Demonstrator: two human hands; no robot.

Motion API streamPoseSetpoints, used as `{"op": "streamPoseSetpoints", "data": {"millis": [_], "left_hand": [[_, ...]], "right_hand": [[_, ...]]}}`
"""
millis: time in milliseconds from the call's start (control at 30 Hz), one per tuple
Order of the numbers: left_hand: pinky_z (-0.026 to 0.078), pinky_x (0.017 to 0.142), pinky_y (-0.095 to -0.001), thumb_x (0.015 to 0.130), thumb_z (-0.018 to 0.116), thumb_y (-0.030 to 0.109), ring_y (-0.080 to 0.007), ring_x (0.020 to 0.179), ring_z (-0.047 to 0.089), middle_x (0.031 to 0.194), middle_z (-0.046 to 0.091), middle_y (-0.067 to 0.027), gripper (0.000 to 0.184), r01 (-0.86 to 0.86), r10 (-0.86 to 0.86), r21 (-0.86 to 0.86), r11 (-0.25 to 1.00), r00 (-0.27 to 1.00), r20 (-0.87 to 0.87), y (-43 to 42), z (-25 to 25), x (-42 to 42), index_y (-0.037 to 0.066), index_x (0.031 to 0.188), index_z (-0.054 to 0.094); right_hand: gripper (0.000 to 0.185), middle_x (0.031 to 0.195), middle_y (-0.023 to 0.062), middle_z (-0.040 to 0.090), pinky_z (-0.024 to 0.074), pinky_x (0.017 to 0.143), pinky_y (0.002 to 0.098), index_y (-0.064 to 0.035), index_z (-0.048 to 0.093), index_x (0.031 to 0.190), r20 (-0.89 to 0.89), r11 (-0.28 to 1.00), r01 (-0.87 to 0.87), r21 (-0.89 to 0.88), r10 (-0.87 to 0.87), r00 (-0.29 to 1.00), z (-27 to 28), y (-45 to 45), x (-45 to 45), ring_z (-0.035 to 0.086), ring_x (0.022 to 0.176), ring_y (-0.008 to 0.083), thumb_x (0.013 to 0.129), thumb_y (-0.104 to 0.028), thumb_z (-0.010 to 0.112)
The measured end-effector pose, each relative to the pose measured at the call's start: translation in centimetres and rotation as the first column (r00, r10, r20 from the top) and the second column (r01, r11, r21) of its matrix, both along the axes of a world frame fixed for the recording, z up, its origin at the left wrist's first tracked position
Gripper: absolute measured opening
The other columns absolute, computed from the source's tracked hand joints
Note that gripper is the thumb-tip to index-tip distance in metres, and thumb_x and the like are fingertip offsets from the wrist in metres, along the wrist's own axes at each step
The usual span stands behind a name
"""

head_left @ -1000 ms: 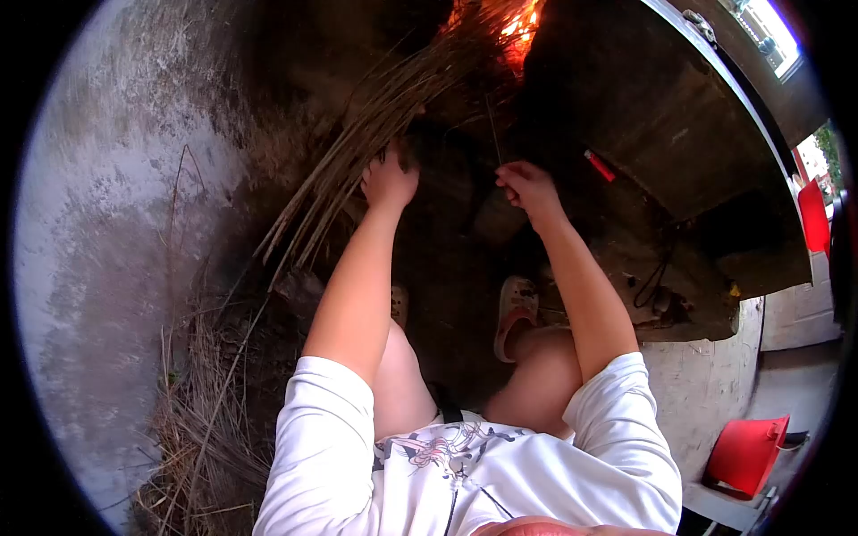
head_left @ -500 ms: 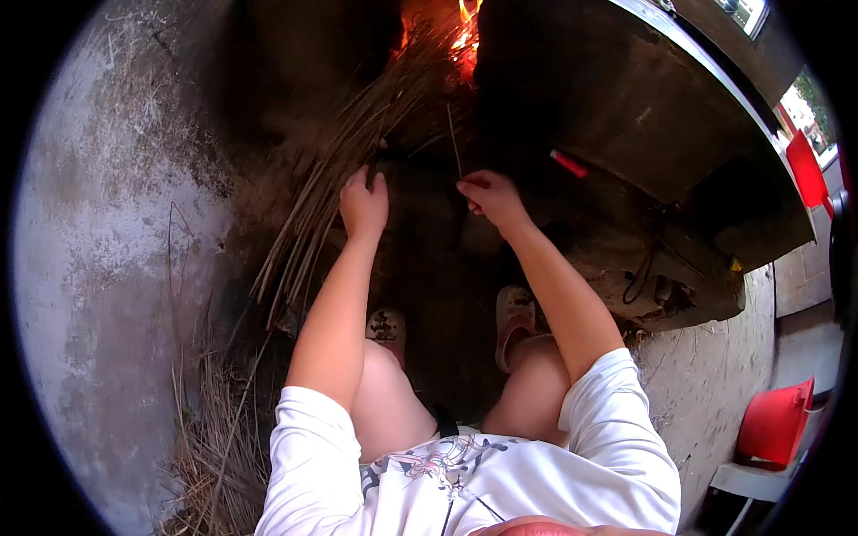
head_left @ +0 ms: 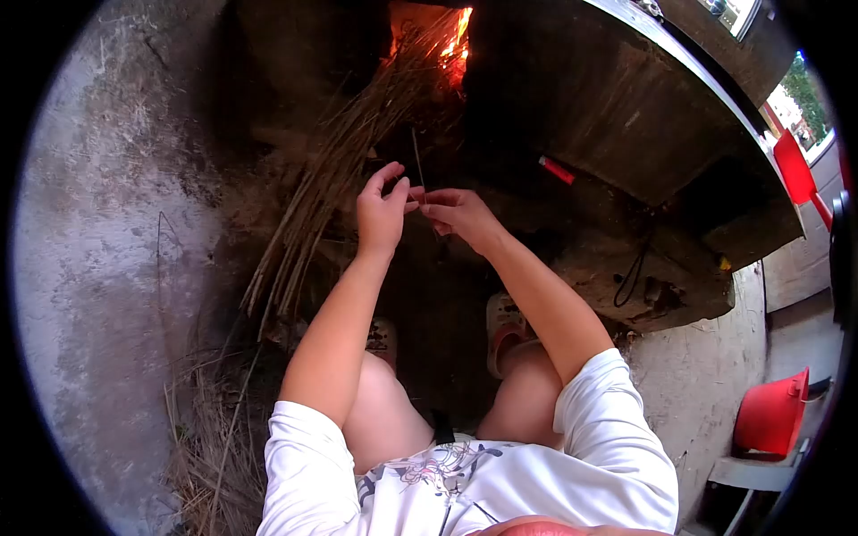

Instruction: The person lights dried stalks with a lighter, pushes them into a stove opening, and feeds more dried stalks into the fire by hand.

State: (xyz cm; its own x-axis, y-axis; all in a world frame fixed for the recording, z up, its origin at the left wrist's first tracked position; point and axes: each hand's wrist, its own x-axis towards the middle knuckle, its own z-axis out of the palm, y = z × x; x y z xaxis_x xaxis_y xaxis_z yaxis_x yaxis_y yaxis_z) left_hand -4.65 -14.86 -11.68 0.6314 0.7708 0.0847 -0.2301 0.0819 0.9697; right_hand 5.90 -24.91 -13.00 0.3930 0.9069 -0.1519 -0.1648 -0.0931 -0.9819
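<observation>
Orange flames (head_left: pixel 457 54), upper centre. Mid-frame, right hand (head_left: pixel 459 215) pinched a thin stick (head_left: pixel 418 159); left hand (head_left: pixel 382 214) beside it, grip unclear. Step seemingly stick-handling; next move likely called for steadiness.

Left hand (head_left: pixel 382 214): 1, right hand (head_left: pixel 456 217): 1. Thin stick (head_left: pixel 418 161): 1. Fire (head_left: pixel 456 49): 1. Bundle of stalks (head_left: pixel 308 201): 1; too dark and tangled to count individual stalks reliably. Straw heap (head_left: pixel 214 447): 1. Shoes (head_left: pixel 505 326): 2. White sleeves (head_left: pixel 612 402): 2. Red bucket (head_left: pixel 770 415): 1. Small red tube (head_left: pixel 558 170): 1.
</observation>
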Motion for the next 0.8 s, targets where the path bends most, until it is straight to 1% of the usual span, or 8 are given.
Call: {"op": "streamPoseSetpoints", "data": {"millis": [133, 200, 367, 467, 633, 700, 733, 800], "left_hand": [[0.050, 0.073, -0.0287, 0.091, 0.046, 0.011, -0.0223, 0.094, 0.060, 0.120, 0.050, -0.0139, 0.038, 0.082, -0.085, -0.056, 0.995, 0.995, -0.050, -0.2, 1.0, -0.6, -0.005, 0.125, 0.040], [0.051, 0.073, -0.0283, 0.091, 0.047, 0.012, -0.0231, 0.094, 0.060, 0.120, 0.049, -0.0150, 0.039, 0.091, -0.088, -0.111, 0.990, 0.996, 0.031, -0.2, 1.1, -0.7, -0.005, 0.126, 0.039], [0.051, 0.072, -0.0279, 0.090, 0.048, 0.014, -0.0238, 0.095, 0.059, 0.120, 0.049, -0.0149, 0.041, 0.123, -0.092, -0.251, 0.960, 0.987, 0.134, 0.4, 1.4, -1.3, -0.005, 0.125, 0.038], [0.051, 0.072, -0.0280, 0.090, 0.048, 0.014, -0.0236, 0.095, 0.059, 0.120, 0.049, -0.0142, 0.041, 0.125, -0.062, -0.337, 0.933, 0.979, 0.192, 1.1, 1.5, -1.9, -0.005, 0.125, 0.038], [0.049, 0.070, -0.0268, 0.088, 0.052, 0.017, -0.0205, 0.098, 0.056, 0.125, 0.043, -0.0157, 0.048, 0.129, -0.024, -0.411, 0.902, 0.968, 0.251, 2.5, 1.7, -3.6, -0.004, 0.128, 0.036], [0.046, 0.074, -0.0285, 0.088, 0.053, 0.020, -0.0205, 0.108, 0.048, 0.129, 0.040, -0.0169, 0.051, -0.155, 0.157, -0.131, 0.979, 0.988, 0.002, 3.6, 1.9, -5.0, 0.002, 0.132, 0.034], [0.043, 0.078, -0.0290, 0.087, 0.054, 0.022, -0.0209, 0.112, 0.043, 0.132, 0.037, -0.0173, 0.055, -0.201, 0.202, -0.097, 0.975, 0.979, -0.001, 4.0, 2.1, -5.7, 0.007, 0.135, 0.031], [0.038, 0.089, -0.0331, 0.087, 0.054, 0.024, -0.0231, 0.113, 0.043, 0.133, 0.035, -0.0176, 0.057, -0.270, 0.269, -0.032, 0.962, 0.963, -0.022, 4.9, 2.4, -6.8, 0.005, 0.135, 0.029]], "right_hand": [[0.023, 0.077, -0.0001, 0.058, 0.0430, 0.057, 0.0220, -0.0046, 0.062, 0.099, 0.018, 0.992, -0.004, -0.129, 0.007, 1.000, -1.2, 0.5, -0.4, 0.052, 0.063, 0.0067, 0.083, -0.020, 0.062], [0.023, 0.077, 0.0004, 0.059, 0.0434, 0.057, 0.0218, -0.0035, 0.061, 0.097, 0.056, 0.986, 0.017, -0.166, -0.008, 0.998, -0.5, 0.7, -1.5, 0.053, 0.063, 0.0070, 0.083, -0.022, 0.062], [0.018, 0.085, 0.0013, 0.060, 0.0443, 0.060, 0.0202, -0.0053, 0.059, 0.096, -0.217, 0.995, -0.080, -0.051, 0.068, 0.974, -0.4, 1.4, -3.0, 0.054, 0.066, 0.0075, 0.085, -0.019, 0.059], [0.016, 0.085, 0.0014, 0.060, 0.0451, 0.061, 0.0207, -0.0055, 0.058, 0.096, -0.268, 0.994, -0.103, -0.023, 0.093, 0.959, 0.7, 1.7, -3.9, 0.056, 0.066, 0.0086, 0.086, -0.017, 0.055], [0.017, 0.078, 0.0029, 0.060, 0.0452, 0.057, 0.0218, -0.0060, 0.058, 0.094, -0.133, 0.991, -0.109, -0.081, 0.098, 0.986, 1.0, 3.2, -5.0, 0.056, 0.063, 0.0097, 0.086, -0.021, 0.052], [0.017, 0.077, 0.0028, 0.059, 0.0444, 0.055, 0.0207, -0.0055, 0.058, 0.093, -0.118, 0.986, -0.126, -0.108, 0.113, 0.987, 1.7, 4.0, -5.1, 0.055, 0.060, 0.0095, 0.086, -0.020, 0.052], [0.017, 0.074, 0.0032, 0.058, 0.0425, 0.051, 0.0214, -0.0055, 0.058, 0.091, -0.073, 0.990, -0.089, -0.107, 0.082, 0.994, 2.2, 4.7, -4.5, 0.053, 0.057, 0.0098, 0.085, -0.021, 0.052], [0.018, 0.066, 0.0039, 0.056, 0.0368, 0.042, 0.0250, -0.0056, 0.059, 0.088, 0.088, 0.998, 0.016, -0.060, -0.010, 0.996, 3.7, 7.3, -1.9, 0.048, 0.049, 0.0117, 0.083, -0.021, 0.051]]}}
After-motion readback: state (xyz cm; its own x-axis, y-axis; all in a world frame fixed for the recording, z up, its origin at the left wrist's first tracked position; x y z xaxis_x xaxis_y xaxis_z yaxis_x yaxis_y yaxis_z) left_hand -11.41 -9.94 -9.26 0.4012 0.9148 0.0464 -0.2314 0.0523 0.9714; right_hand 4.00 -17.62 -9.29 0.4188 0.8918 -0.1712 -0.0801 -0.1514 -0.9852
